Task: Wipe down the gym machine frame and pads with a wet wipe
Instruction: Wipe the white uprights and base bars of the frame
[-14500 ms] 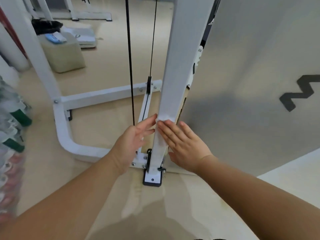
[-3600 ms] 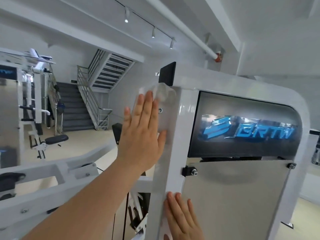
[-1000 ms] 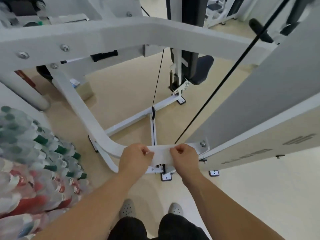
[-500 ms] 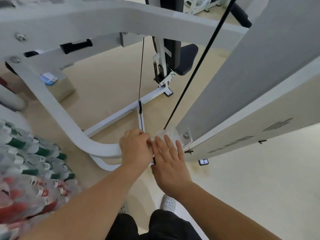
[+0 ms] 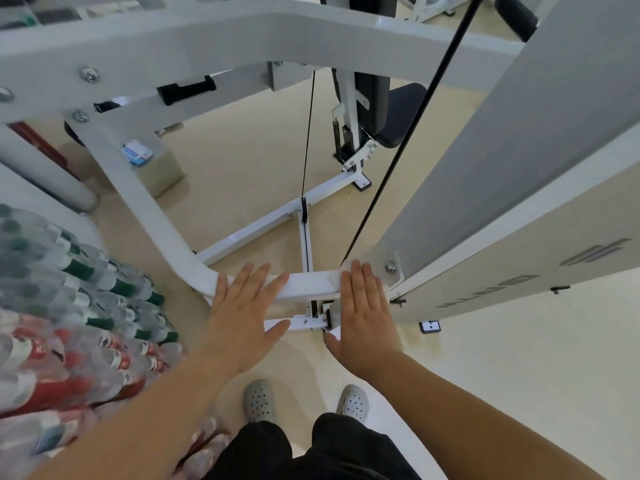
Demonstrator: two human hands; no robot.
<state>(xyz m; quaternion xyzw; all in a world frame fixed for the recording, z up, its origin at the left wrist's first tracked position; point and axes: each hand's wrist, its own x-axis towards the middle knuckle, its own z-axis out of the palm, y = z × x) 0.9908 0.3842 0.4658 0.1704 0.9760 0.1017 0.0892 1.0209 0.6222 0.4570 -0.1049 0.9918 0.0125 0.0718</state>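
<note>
On the frame bar (image 5: 197,277), left hand (image 5: 242,317) now uncurled, right hand (image 5: 363,313) flat, both grips straight-fingered, apart.

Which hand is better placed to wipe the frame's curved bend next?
Probably left: the left hand lies flat on the frame beside the bend; the right hand is farther off.

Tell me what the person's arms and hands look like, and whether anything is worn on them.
Both forearms are bare, with no sleeves in view. The left hand and right hand have no gloves, and no rings, watch or bands show. Lower down: dark trousers and grey perforated clogs.
</note>
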